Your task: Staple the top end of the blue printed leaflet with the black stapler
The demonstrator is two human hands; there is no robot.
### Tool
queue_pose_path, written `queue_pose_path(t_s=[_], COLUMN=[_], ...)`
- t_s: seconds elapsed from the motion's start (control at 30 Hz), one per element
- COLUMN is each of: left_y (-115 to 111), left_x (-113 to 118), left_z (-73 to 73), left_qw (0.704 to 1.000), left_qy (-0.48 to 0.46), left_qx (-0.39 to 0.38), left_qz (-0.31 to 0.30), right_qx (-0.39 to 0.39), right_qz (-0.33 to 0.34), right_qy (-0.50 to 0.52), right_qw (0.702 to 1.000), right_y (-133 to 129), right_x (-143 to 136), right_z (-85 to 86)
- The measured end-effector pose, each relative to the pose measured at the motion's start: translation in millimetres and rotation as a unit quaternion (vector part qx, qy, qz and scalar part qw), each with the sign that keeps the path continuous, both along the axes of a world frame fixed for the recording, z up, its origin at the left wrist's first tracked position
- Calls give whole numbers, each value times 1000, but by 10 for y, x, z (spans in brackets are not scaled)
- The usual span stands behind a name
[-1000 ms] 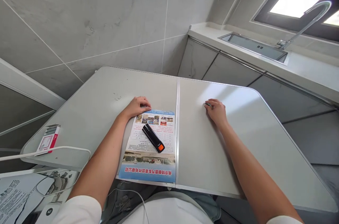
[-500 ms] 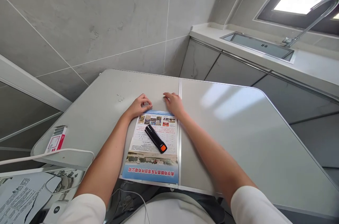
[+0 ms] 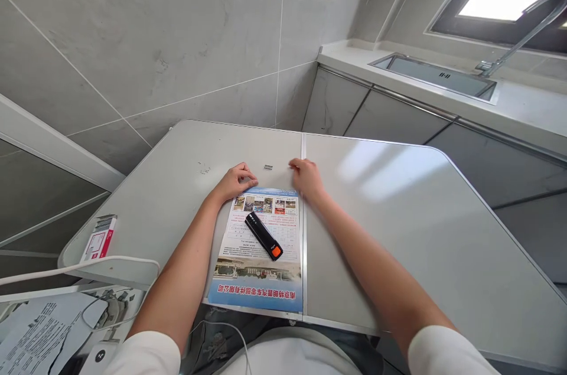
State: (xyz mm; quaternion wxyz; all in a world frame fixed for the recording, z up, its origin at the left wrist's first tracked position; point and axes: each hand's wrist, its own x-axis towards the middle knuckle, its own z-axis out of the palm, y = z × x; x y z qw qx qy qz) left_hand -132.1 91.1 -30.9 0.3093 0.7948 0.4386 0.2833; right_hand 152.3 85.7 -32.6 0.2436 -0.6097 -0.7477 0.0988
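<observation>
My left hand (image 3: 239, 180) rests on the table just past the top edge of a printed leaflet (image 3: 252, 273). Its fingers are loosely curled, the thumb stands apart, and it holds nothing I can see. My right hand (image 3: 305, 177) is at the leaflet's top right corner, slightly blurred, its bent fingers apart and nothing visible in them. Between the hands lies a small silvery strip (image 3: 268, 167), apparently staples, touched by neither. On the leaflet, a black stapler (image 3: 261, 233) with an orange end lies slantwise.
Beneath everything is a light grey folding table (image 3: 381, 245) with a metal seam. A red and white box (image 3: 100, 237) sits near its left edge, beside a white cable (image 3: 119, 258). Papers (image 3: 39, 328) lie lower left. A sink (image 3: 438, 77) is at the back right.
My right hand has shifted right, off the small metal strip, which now lies in plain view on the table. My left hand has stayed in place. The whole view has tilted slightly.
</observation>
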Motion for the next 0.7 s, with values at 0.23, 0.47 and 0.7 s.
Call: queue_pose_path(t_s=[0.23,0.47,0.7], left_y=[-13,14,16], left_x=[20,18,18], left_z=[6,15,28], left_qw=[1000,998,998], left_qy=[14,46,45], left_qx=[-6,14,15], left_qz=[-17,-32,-32], right_qx=[2,32,83], right_qz=[-121,-279,-273], right_qy=[-70,-123,-59], right_qw=[990,952,956], right_y=[-567,-1031,-894], right_x=[1730,2889,2611], right_z=[-82,-351,-81])
